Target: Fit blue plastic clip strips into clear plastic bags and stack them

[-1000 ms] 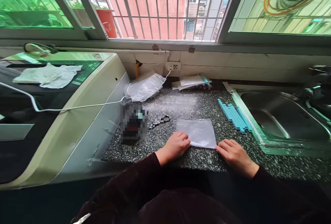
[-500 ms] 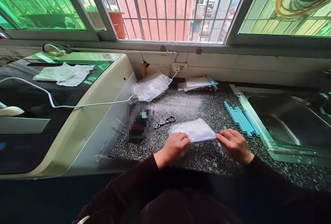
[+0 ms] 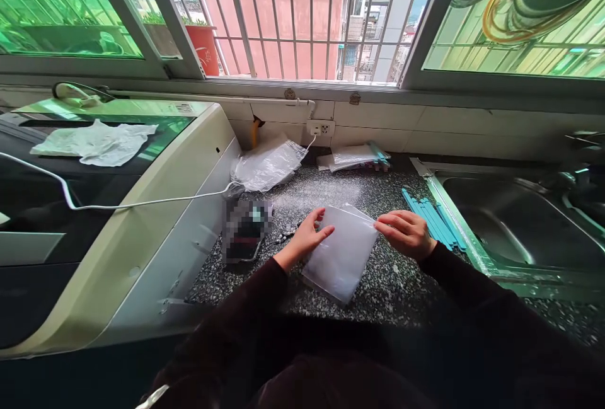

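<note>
A flat, clear plastic bag (image 3: 343,254) lies slanted over the speckled counter, its surface whitish and shiny. A second layer shows at its top edge, so it may be a small stack. My right hand (image 3: 404,234) pinches the bag's upper right corner between thumb and fingers. At the upper left edge is my left hand (image 3: 306,239), thumb and fingers spread apart, the thumb over the bag's edge; whether it touches is hard to tell. Just right of my right hand lie several blue plastic strips (image 3: 435,220), probably bag sealing clips.
A pixelated phone-like object (image 3: 246,229) and a dark beaded chain (image 3: 287,230) lie left of the bag. Farther back are more plastic bags (image 3: 269,164) and another pile (image 3: 352,157). The washing machine (image 3: 179,188) borders the left, a steel sink (image 3: 501,220) the right. A white cable (image 3: 142,204) crosses the machine.
The bag has turned from lying nearly level to standing lengthwise toward me. My left hand has loosened from its near edge and moved up; my right hand still pinches a corner. The view shifted slightly.
</note>
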`<state>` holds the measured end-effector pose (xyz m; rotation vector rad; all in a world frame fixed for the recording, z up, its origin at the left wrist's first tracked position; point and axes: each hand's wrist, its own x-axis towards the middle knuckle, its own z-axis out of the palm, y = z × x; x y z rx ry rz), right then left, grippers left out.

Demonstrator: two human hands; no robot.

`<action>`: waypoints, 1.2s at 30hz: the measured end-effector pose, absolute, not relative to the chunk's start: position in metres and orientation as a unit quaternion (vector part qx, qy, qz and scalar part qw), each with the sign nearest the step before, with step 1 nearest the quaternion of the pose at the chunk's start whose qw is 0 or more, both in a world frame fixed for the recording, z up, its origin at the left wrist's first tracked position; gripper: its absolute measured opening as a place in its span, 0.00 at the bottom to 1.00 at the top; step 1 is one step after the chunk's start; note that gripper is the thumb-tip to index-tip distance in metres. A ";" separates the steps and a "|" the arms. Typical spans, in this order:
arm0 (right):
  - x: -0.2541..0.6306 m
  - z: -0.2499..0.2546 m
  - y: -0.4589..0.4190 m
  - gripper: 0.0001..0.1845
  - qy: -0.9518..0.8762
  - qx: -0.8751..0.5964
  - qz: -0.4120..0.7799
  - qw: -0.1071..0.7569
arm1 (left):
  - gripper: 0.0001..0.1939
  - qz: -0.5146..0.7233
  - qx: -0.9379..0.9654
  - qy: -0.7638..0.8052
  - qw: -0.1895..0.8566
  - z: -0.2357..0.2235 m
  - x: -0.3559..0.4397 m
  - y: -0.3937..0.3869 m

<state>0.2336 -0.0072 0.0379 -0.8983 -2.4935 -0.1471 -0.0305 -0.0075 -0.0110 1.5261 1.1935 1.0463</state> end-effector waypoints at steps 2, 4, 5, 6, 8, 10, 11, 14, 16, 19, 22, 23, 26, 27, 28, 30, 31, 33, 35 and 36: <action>0.232 0.039 -0.005 0.15 -0.908 -0.330 -0.037 0.255 | 0.35 0.411 0.567 0.416 0.580 -0.008 -0.028 0.007; 0.230 0.036 -0.002 0.14 -0.903 -0.325 -0.031 0.279 | 0.34 0.377 0.532 0.344 0.676 -0.004 -0.025 0.013; 0.228 0.034 0.000 0.14 -0.900 -0.323 -0.033 0.291 | 0.32 0.364 0.520 0.323 0.702 -0.002 -0.024 0.013; 0.226 0.031 0.001 0.13 -0.896 -0.323 -0.036 0.302 | 0.29 0.358 0.509 0.316 0.716 -0.001 -0.023 0.012; 0.220 0.026 0.004 0.12 -0.885 -0.328 -0.045 0.327 | 0.24 0.371 0.491 0.330 0.716 0.000 -0.022 0.009; 0.211 0.020 0.005 0.10 -0.860 -0.351 -0.042 0.367 | 0.22 0.399 0.473 0.352 0.702 -0.003 -0.024 0.007; 0.205 0.018 0.005 0.10 -0.839 -0.371 -0.029 0.396 | 0.22 0.411 0.467 0.363 0.694 -0.006 -0.025 0.007; 0.190 0.014 0.002 0.10 -0.763 -0.441 0.072 0.467 | 0.24 0.434 0.461 0.396 0.665 -0.012 -0.027 0.007; 0.183 0.012 0.000 0.09 -0.734 -0.466 0.158 0.467 | 0.25 0.434 0.468 0.410 0.651 -0.014 -0.028 0.008; 0.181 0.009 -0.001 0.10 -0.729 -0.475 0.230 0.435 | 0.25 0.426 0.483 0.414 0.644 -0.013 -0.026 0.007; 0.182 0.006 0.002 0.09 -0.730 -0.476 0.251 0.421 | 0.24 0.424 0.488 0.418 0.638 -0.012 -0.025 0.006; 0.182 0.005 0.002 0.09 -0.731 -0.476 0.256 0.417 | 0.23 0.427 0.488 0.423 0.633 -0.012 -0.024 0.005; 0.182 0.003 0.003 0.09 -0.740 -0.463 0.279 0.400 | 0.22 0.436 0.485 0.448 0.611 -0.014 -0.024 0.005; 0.181 0.003 0.003 0.09 -0.744 -0.458 0.287 0.393 | 0.21 0.437 0.487 0.457 0.603 -0.014 -0.024 0.006; 0.181 0.003 0.003 0.09 -0.746 -0.455 0.293 0.389 | 0.21 0.437 0.491 0.461 0.596 -0.015 -0.024 0.006; 0.180 0.003 0.002 0.08 -0.747 -0.457 0.298 0.379 | 0.21 0.433 0.506 0.459 0.588 -0.015 -0.025 0.006; 0.180 0.003 0.001 0.07 -0.748 -0.461 0.300 0.372 | 0.20 0.431 0.513 0.457 0.586 -0.015 -0.025 0.006; 0.181 0.004 0.001 0.06 -0.752 -0.467 0.305 0.352 | 0.19 0.427 0.524 0.456 0.579 -0.014 -0.025 0.006; 0.182 0.005 0.001 0.07 -0.755 -0.470 0.322 0.324 | 0.17 0.427 0.532 0.460 0.568 -0.013 -0.024 0.006; 0.183 0.004 0.001 0.07 -0.755 -0.472 0.332 0.312 | 0.16 0.428 0.533 0.461 0.565 -0.012 -0.024 0.005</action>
